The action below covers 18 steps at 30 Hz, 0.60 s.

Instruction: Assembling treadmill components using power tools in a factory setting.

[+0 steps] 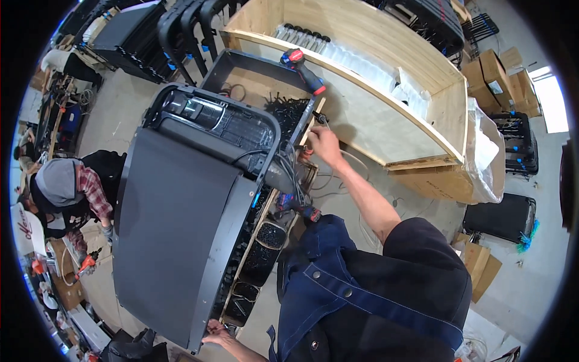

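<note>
A treadmill with a broad dark belt deck (pixel 175 229) and a grey side rail (pixel 224 241) lies in front of me. At its near end, my left hand (pixel 218 333) rests against the rail's corner with its fingers apart. My right hand (pixel 324 146) is reached out past the treadmill's console end (pixel 211 117), fingers curled. A small black-ended tool (pixel 321 117) sticks up beside those fingers; what lies inside them is hidden. Cables (pixel 288 169) hang from the treadmill frame close by. One cordless driver (pixel 295 204) lies just below my right hand.
Bins of black screws (pixel 270 235) line the treadmill's right side. A tray (pixel 253 81) holds more bolts, with another cordless driver (pixel 303 71) on its edge. Beyond stands a large wooden crate (pixel 344 96). Across the treadmill, a co-worker (pixel 78 187) bends near an orange tool (pixel 88 263).
</note>
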Each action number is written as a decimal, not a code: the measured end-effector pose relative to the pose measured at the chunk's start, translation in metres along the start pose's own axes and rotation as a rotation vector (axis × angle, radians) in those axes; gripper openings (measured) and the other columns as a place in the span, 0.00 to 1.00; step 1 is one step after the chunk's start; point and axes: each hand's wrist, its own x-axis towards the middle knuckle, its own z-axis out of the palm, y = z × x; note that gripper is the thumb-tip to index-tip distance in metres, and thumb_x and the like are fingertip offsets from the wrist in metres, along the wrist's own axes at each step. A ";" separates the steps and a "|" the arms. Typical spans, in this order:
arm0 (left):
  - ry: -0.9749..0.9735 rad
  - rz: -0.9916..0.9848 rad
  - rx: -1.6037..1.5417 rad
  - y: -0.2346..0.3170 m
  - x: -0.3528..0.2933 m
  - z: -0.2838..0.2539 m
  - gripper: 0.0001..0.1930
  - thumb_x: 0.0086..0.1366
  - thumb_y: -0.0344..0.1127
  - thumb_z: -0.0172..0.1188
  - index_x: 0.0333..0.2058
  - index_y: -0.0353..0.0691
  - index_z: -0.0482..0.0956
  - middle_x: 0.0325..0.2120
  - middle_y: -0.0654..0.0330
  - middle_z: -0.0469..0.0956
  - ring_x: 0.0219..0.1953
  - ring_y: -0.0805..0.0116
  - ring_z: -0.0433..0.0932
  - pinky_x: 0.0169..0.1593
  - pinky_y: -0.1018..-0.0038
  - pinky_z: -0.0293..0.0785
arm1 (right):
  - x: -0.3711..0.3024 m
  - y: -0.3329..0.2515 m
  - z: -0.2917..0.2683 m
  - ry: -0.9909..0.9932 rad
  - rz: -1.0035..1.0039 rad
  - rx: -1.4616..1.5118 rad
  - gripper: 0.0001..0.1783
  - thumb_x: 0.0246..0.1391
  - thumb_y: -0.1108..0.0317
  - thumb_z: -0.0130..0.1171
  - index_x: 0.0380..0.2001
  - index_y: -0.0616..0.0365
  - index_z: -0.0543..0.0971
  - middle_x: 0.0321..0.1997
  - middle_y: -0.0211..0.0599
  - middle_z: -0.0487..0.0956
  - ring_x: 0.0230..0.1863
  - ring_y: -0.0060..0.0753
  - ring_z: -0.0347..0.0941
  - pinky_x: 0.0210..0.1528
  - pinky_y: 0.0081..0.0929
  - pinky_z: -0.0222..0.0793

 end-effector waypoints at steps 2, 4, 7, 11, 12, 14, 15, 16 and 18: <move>-0.094 -0.477 -0.109 -0.011 -0.020 -0.027 0.44 0.64 0.76 0.48 0.44 0.30 0.74 0.32 0.52 0.82 0.33 0.58 0.81 0.43 0.61 0.85 | 0.021 0.058 -0.003 -0.302 0.189 -0.076 0.22 0.57 0.58 0.60 0.47 0.65 0.80 0.48 0.60 0.80 0.52 0.57 0.77 0.56 0.49 0.71; 0.100 -0.546 0.247 -0.021 -0.053 -0.050 0.42 0.64 0.76 0.49 0.42 0.32 0.76 0.30 0.53 0.82 0.33 0.58 0.82 0.40 0.63 0.84 | 0.028 0.076 0.005 -0.131 0.140 -0.293 0.31 0.55 0.58 0.64 0.56 0.69 0.72 0.58 0.66 0.73 0.57 0.63 0.72 0.60 0.50 0.68; 0.051 -0.683 0.532 -0.038 -0.143 -0.075 0.28 0.70 0.62 0.56 0.46 0.38 0.75 0.31 0.54 0.81 0.34 0.59 0.81 0.42 0.61 0.82 | 0.051 0.129 0.043 -0.272 0.413 0.052 0.51 0.48 0.58 0.73 0.68 0.72 0.58 0.66 0.63 0.69 0.67 0.60 0.67 0.68 0.41 0.64; 0.027 -0.751 0.846 -0.086 -0.173 -0.066 0.30 0.71 0.58 0.57 0.57 0.38 0.69 0.39 0.51 0.80 0.38 0.57 0.83 0.42 0.59 0.84 | 0.097 0.306 0.053 -0.483 0.698 0.045 0.50 0.43 0.58 0.77 0.66 0.66 0.65 0.49 0.43 0.80 0.45 0.39 0.78 0.45 0.36 0.76; -0.013 -0.671 0.926 -0.081 -0.195 -0.072 0.30 0.71 0.58 0.57 0.57 0.37 0.69 0.38 0.51 0.80 0.36 0.59 0.83 0.40 0.62 0.84 | 0.099 0.306 0.072 -0.662 0.635 0.063 0.50 0.43 0.58 0.77 0.66 0.66 0.65 0.49 0.43 0.80 0.45 0.39 0.78 0.45 0.36 0.76; -0.056 -0.579 0.973 -0.061 -0.229 -0.074 0.30 0.71 0.57 0.58 0.55 0.34 0.71 0.35 0.52 0.81 0.35 0.62 0.83 0.36 0.67 0.83 | 0.108 0.274 0.111 -0.573 0.760 0.402 0.21 0.54 0.64 0.71 0.50 0.57 0.80 0.40 0.32 0.83 0.40 0.30 0.80 0.42 0.35 0.75; -0.047 -0.592 1.024 -0.085 -0.214 -0.048 0.29 0.70 0.55 0.59 0.54 0.33 0.72 0.34 0.54 0.81 0.33 0.64 0.82 0.36 0.68 0.83 | 0.142 0.307 0.086 -0.439 0.720 0.581 0.20 0.54 0.66 0.73 0.50 0.51 0.81 0.39 0.27 0.83 0.39 0.26 0.79 0.40 0.34 0.73; 0.055 -0.589 1.066 -0.079 -0.222 -0.034 0.28 0.69 0.54 0.59 0.54 0.34 0.73 0.32 0.55 0.81 0.31 0.66 0.81 0.35 0.69 0.83 | 0.134 0.294 0.099 -0.375 0.738 0.564 0.22 0.51 0.65 0.76 0.49 0.47 0.82 0.40 0.23 0.83 0.39 0.22 0.77 0.38 0.33 0.70; 0.102 -0.613 1.085 -0.071 -0.221 -0.039 0.27 0.69 0.54 0.60 0.54 0.37 0.73 0.36 0.55 0.81 0.34 0.67 0.83 0.39 0.70 0.83 | 0.124 0.274 0.102 -0.282 0.640 0.512 0.22 0.47 0.66 0.78 0.46 0.48 0.83 0.41 0.21 0.83 0.40 0.19 0.74 0.40 0.29 0.66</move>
